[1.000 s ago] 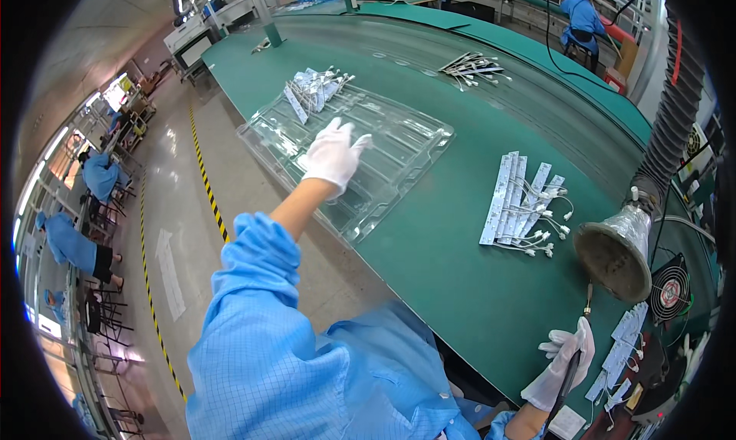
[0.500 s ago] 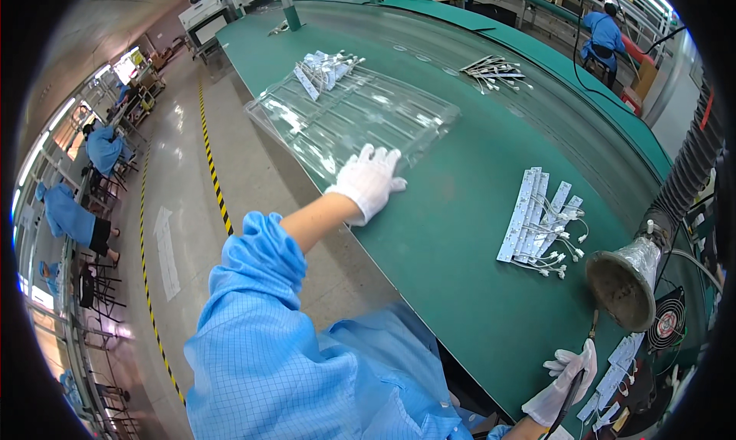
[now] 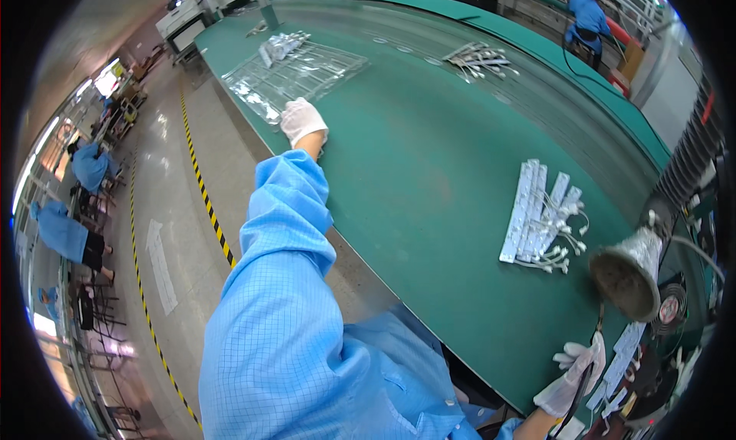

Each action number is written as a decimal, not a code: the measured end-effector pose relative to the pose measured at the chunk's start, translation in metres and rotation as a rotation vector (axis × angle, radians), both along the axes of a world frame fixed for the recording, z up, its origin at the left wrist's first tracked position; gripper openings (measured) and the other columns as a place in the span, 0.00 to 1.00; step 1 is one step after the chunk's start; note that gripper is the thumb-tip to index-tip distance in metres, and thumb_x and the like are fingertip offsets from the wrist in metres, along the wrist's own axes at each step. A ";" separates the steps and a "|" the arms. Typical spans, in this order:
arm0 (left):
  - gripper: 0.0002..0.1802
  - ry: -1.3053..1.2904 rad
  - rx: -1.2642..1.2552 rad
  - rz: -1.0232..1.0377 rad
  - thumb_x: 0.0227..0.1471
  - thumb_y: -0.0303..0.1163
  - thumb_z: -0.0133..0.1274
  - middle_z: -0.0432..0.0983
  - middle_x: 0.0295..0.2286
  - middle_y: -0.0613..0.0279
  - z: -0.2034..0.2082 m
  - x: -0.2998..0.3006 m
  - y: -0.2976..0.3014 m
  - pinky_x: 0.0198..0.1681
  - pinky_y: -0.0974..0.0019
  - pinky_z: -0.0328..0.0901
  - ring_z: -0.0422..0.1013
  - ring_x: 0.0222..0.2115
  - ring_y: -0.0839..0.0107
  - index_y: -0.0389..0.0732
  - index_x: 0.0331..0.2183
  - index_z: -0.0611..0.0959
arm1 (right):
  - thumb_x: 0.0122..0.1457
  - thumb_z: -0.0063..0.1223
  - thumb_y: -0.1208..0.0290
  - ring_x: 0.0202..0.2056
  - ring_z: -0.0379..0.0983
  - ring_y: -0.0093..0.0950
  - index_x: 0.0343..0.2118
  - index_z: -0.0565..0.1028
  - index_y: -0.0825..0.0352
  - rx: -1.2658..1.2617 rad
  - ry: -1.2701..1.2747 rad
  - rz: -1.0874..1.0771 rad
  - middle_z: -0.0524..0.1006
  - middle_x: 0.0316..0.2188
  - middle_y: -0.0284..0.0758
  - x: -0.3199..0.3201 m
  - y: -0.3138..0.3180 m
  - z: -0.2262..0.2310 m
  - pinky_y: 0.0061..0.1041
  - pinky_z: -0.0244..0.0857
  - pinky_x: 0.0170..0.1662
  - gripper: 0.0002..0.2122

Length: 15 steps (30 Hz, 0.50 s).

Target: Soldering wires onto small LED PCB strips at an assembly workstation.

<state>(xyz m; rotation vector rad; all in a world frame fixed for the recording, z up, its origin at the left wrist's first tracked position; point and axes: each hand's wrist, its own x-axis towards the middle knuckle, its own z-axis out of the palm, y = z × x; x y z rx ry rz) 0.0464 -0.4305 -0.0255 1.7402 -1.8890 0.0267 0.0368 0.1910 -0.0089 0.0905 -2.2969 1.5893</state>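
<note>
My left hand (image 3: 304,123), in a white glove, is at the near corner of a clear plastic tray (image 3: 335,66), its fingers curled against the edge. On the tray's far part lies a bundle of white LED strips with wires (image 3: 282,47). At the lower right, my gloved right hand (image 3: 569,382) is closed around a soldering iron (image 3: 600,316), whose thin tip end points up and away; a black cord runs back from the hand. Beside that hand lies a row of white LED strips (image 3: 616,367).
Fanned white LED strips with wired connectors (image 3: 529,214) lie on the green bench (image 3: 422,187). A metal fume hood (image 3: 629,279) on a black hose stands right, near a small fan (image 3: 669,306). More wired strips (image 3: 481,60) lie farther back. Co-workers sit beyond the aisle.
My left arm has stretched farther away and left, and the tray with its bundle has slid that way. My left fingers have gone from spread to curled. The right hand still holds the iron.
</note>
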 end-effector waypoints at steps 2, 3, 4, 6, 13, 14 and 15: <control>0.13 -0.095 0.006 -0.094 0.53 0.37 0.45 0.70 0.38 0.55 0.000 0.004 0.005 0.40 0.56 0.65 0.68 0.41 0.55 0.42 0.38 0.75 | 0.59 0.43 0.56 0.18 0.65 0.17 0.48 0.67 0.71 -0.057 0.021 0.048 0.73 0.23 0.33 0.000 0.000 0.000 0.15 0.57 0.24 0.22; 0.17 -0.181 0.009 -0.151 0.53 0.41 0.45 0.69 0.39 0.52 -0.001 0.007 0.013 0.42 0.54 0.64 0.67 0.43 0.55 0.41 0.40 0.73 | 0.59 0.44 0.56 0.18 0.65 0.17 0.48 0.67 0.71 -0.076 0.029 0.070 0.73 0.23 0.33 -0.002 0.000 0.000 0.14 0.57 0.23 0.23; 0.18 -0.204 -0.159 -0.180 0.52 0.42 0.46 0.68 0.40 0.52 -0.002 0.007 0.028 0.45 0.54 0.61 0.64 0.45 0.55 0.41 0.42 0.72 | 0.57 0.47 0.54 0.19 0.68 0.20 0.46 0.68 0.73 -0.142 0.043 0.102 0.74 0.24 0.38 -0.005 0.000 -0.002 0.15 0.59 0.21 0.24; 0.22 -0.202 -0.420 -0.291 0.52 0.44 0.46 0.66 0.44 0.49 -0.010 0.008 0.052 0.52 0.54 0.54 0.57 0.51 0.56 0.41 0.44 0.71 | 0.58 0.45 0.55 0.18 0.68 0.18 0.48 0.67 0.71 -0.085 0.051 0.146 0.75 0.23 0.35 -0.007 -0.002 -0.001 0.14 0.57 0.22 0.23; 0.23 0.010 0.047 -1.369 0.49 0.45 0.51 0.66 0.46 0.48 0.017 -0.023 0.265 0.51 0.58 0.59 0.62 0.49 0.54 0.37 0.41 0.75 | 0.60 0.45 0.59 0.18 0.69 0.17 0.46 0.68 0.71 -0.106 0.050 0.153 0.76 0.22 0.34 0.002 0.003 0.004 0.13 0.58 0.21 0.19; 0.26 0.055 0.107 -1.439 0.48 0.46 0.52 0.65 0.46 0.47 0.025 -0.026 0.292 0.50 0.58 0.59 0.62 0.48 0.53 0.38 0.44 0.72 | 0.60 0.45 0.59 0.18 0.69 0.17 0.46 0.68 0.71 -0.107 0.052 0.146 0.76 0.22 0.34 0.000 0.005 0.002 0.13 0.58 0.21 0.19; 0.30 0.098 0.169 -1.511 0.47 0.48 0.53 0.63 0.46 0.47 0.033 -0.030 0.315 0.50 0.58 0.60 0.62 0.48 0.51 0.39 0.47 0.69 | 0.60 0.45 0.59 0.18 0.69 0.18 0.46 0.68 0.71 -0.124 0.059 0.166 0.76 0.22 0.34 -0.001 0.006 0.000 0.13 0.58 0.21 0.19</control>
